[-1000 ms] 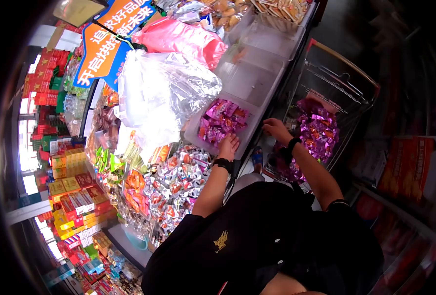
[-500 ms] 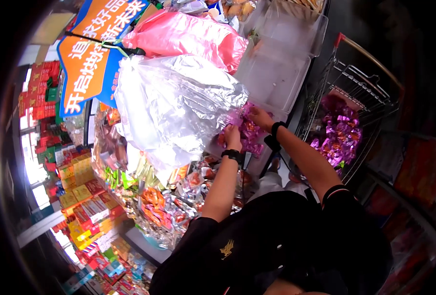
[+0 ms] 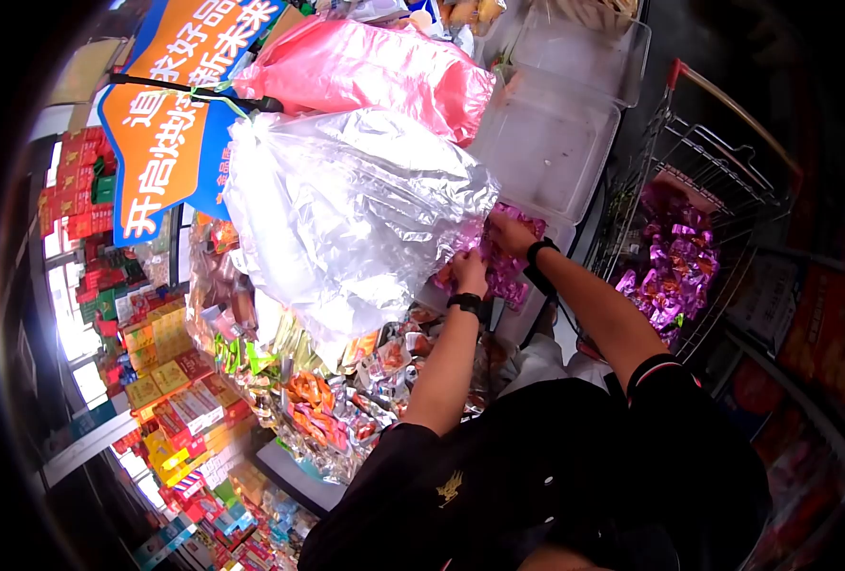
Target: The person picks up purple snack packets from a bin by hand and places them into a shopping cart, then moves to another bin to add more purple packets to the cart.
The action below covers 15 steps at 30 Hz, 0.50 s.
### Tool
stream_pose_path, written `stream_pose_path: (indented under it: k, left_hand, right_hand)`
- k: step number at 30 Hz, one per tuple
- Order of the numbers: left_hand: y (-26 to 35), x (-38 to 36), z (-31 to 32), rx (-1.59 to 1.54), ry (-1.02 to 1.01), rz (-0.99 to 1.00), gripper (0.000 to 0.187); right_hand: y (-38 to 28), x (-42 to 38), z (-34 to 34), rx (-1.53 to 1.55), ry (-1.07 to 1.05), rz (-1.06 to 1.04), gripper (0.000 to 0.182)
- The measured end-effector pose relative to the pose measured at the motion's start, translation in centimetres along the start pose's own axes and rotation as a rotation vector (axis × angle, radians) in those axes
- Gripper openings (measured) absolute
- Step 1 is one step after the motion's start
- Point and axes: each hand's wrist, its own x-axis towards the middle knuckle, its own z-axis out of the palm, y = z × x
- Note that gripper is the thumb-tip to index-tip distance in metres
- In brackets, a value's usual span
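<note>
Purple foil-wrapped snack packets point(image 3: 508, 288) lie in a pile in a clear bin, close to the lower edge of a hanging bunch of clear plastic bags point(image 3: 346, 209). My left hand point(image 3: 470, 273), with a black watch at the wrist, is closed on packets at the pile's near left side. Just to its right, my right hand point(image 3: 513, 235), a black band on its wrist, has its fingers curled round packets at the pile's upper part. The fingertips of both hands are partly hidden among the shiny wrappers.
Pink plastic bags point(image 3: 384, 76) hang beyond the clear ones, beside an orange and blue sign point(image 3: 170, 124). Clear bins point(image 3: 546, 157) line the counter. A shopping cart point(image 3: 717, 143) with more purple packets point(image 3: 675, 266) stands at right. Wrapped snacks point(image 3: 318, 409) lie at left.
The whole view has shifted, so most things sit slightly farther right. Both hands stay at the purple packets, with only small finger movement.
</note>
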Motion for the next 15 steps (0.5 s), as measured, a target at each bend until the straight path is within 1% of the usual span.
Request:
stream_pose_path:
  k: [1, 2, 4, 5, 7, 9, 11, 12, 14, 15]
  left_hand:
    - [-1.3, 0.4, 0.4, -0.004, -0.029, 0.025, 0.015]
    - [-3.3, 1.0, 1.0, -0.084, -0.051, 0.064, 0.015]
    - [-7.1, 1.9, 2.3, -0.439, -0.145, 0.116, 0.015]
    - [-8.1, 1.6, 2.5, -0.611, -0.202, 0.127, 0.015]
    - [-7.5, -0.6, 2.8, -0.865, -0.313, 0.030, 0.015]
    - [-7.6, -3.0, 3.0, -0.868, -0.396, 0.081, 0.017]
    - [-5.7, -7.0, 2.3, -0.854, -0.482, 0.075, 0.018]
    - [-4.8, -8.7, 2.6, -0.796, -0.479, 0.094, 0.016]
    - [-4.9, -10.6, 4.2, -0.692, -0.512, 0.087, 0.017]
    - [-4.7, -11.4, 5.0, -0.642, -0.517, 0.086, 0.018]
  right_hand:
    - [-1.1, -0.5, -0.7, -0.122, -0.057, 0.010, 0.033]
    - [-2.2, -1.1, -1.5, -0.247, -0.112, 0.020, 0.033]
    - [-3.8, -3.2, -2.8, 0.030, 0.011, 0.023, 0.035]
    - [-4.4, -4.5, -3.5, 0.170, 0.077, 0.029, 0.036]
    - [-5.6, -6.9, -5.5, -0.003, 0.040, -0.036, 0.037]
    - [-4.7, -9.7, -6.8, 0.045, 0.065, -0.036, 0.038]
    - [-2.4, -11.9, -7.5, 0.311, 0.149, -0.049, 0.039]
    - [-2.9, -14.2, -9.4, 0.362, 0.140, 0.025, 0.039]
    - [-6.3, -19.1, -13.4, 0.471, 0.104, 0.154, 0.039]
    - [-4.7, -20.4, -13.3, 0.452, 0.163, 0.141, 0.039]
